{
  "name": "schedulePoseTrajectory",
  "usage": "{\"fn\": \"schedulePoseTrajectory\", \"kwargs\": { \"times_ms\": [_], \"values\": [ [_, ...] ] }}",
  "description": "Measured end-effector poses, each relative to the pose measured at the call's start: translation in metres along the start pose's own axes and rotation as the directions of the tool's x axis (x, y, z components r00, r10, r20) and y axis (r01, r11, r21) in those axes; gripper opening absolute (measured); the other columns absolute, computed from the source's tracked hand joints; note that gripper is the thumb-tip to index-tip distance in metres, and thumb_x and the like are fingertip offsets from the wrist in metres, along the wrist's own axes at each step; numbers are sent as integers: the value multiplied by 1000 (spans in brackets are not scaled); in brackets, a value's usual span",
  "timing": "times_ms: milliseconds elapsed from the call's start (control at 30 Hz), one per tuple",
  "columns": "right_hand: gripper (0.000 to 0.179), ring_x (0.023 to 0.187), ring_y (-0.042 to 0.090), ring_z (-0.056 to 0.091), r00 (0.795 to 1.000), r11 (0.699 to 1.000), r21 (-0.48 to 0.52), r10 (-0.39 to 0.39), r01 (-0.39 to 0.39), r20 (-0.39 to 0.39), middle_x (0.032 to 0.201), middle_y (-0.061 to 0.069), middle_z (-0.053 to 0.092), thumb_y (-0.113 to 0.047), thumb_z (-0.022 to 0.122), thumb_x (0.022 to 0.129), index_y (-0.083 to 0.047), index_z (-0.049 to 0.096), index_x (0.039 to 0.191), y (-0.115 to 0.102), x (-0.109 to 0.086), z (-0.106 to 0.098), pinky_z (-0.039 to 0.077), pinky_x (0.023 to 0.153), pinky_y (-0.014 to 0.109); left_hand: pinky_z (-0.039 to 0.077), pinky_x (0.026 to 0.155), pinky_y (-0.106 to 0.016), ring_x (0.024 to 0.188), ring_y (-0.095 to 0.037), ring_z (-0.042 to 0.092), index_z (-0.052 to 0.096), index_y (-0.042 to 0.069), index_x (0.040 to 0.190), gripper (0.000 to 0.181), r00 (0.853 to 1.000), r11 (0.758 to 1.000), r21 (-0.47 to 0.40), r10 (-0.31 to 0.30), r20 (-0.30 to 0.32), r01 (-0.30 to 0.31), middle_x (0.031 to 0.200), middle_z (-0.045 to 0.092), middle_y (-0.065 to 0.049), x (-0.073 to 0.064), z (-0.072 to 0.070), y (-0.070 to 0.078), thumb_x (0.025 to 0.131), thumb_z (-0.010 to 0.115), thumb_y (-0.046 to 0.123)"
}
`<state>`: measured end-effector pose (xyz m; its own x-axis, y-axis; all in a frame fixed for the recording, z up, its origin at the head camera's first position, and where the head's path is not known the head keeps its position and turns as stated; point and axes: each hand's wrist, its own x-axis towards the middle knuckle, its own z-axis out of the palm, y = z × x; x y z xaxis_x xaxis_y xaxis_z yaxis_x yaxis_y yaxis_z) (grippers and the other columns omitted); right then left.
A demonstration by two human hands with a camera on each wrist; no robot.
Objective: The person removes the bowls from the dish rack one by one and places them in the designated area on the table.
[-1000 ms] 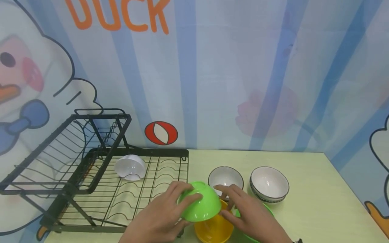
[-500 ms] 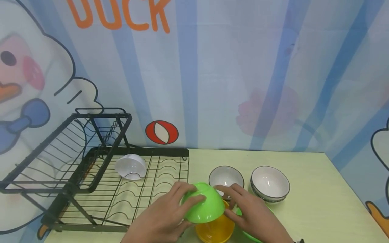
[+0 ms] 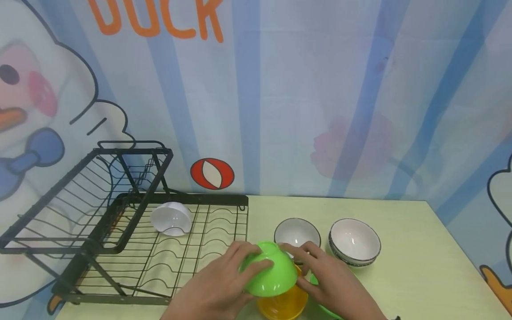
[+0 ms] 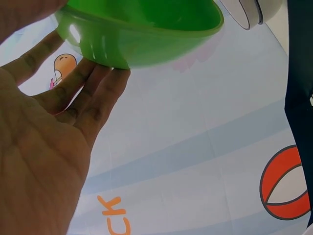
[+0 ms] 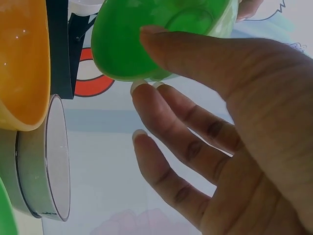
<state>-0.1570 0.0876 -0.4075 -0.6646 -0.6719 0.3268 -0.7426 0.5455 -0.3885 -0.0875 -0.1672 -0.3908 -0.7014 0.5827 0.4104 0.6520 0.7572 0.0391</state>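
A bright green bowl [image 3: 270, 271], tilted with its foot up and away, is held over the table between both hands. My left hand [image 3: 218, 282] grips its left side, thumb and fingers spread over the wall; in the left wrist view the fingertips [image 4: 120, 73] press its outside. My right hand [image 3: 332, 280] pinches the right side at the rim, and in the right wrist view the thumb [image 5: 161, 41] lies across the bowl's opening. Below stands a yellow bowl [image 3: 282, 304], partly covered by the green one. Another green bowl [image 3: 326, 311] is mostly hidden under my right hand.
A black wire dish rack [image 3: 160, 266] with a raised tier stands at the left, holding a tilted white bowl [image 3: 172, 220]. Behind the hands are a dark-rimmed white bowl [image 3: 297, 231] and stacked white bowls [image 3: 355, 240]. A printed curtain [image 3: 280, 111] hangs along the table's back edge.
The green bowl and both hands have shifted slightly right and toward the near edge. Both hands keep their hold. The rack and other bowls stay put.
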Motion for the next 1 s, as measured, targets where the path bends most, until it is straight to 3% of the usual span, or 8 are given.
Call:
{"fn": "schedulePoseTrajectory", "kwargs": {
  "times_ms": [267,500,767,1000],
  "values": [
    [80,81,-2,56,1000,1000,6,17,-17,14,111,-14,54,-13,80,79,-40,45,146,-3,-2,0,50,64,15,57,90,-20,117,-15,52,50,25,133,73,1000,1000,8,13,-3,-12,133,50,-2,1,2,3,71,89,30],
    [87,77,-2,55,1000,999,-50,11,-11,12,117,-11,53,-11,84,73,-38,46,146,-5,-1,0,50,63,16,57,88,-19,118,-15,53,49,26,133,71,1000,999,32,25,10,-25,132,50,-1,4,3,5,74,87,35],
    [90,76,1,55,1000,996,-88,-6,5,-11,118,-11,54,-4,82,69,-38,47,144,-5,-1,0,49,62,16,57,88,-18,115,-15,54,50,21,133,69,994,993,62,101,-45,-98,129,52,-4,5,6,4,76,85,39],
    [87,76,-1,54,999,993,-114,-34,29,-35,116,-13,57,-1,81,71,-37,49,143,-5,0,-2,52,65,19,56,87,-17,118,-14,51,45,24,139,67,999,998,41,51,13,-51,132,50,-2,5,6,5,84,74,47]
  ]
}}
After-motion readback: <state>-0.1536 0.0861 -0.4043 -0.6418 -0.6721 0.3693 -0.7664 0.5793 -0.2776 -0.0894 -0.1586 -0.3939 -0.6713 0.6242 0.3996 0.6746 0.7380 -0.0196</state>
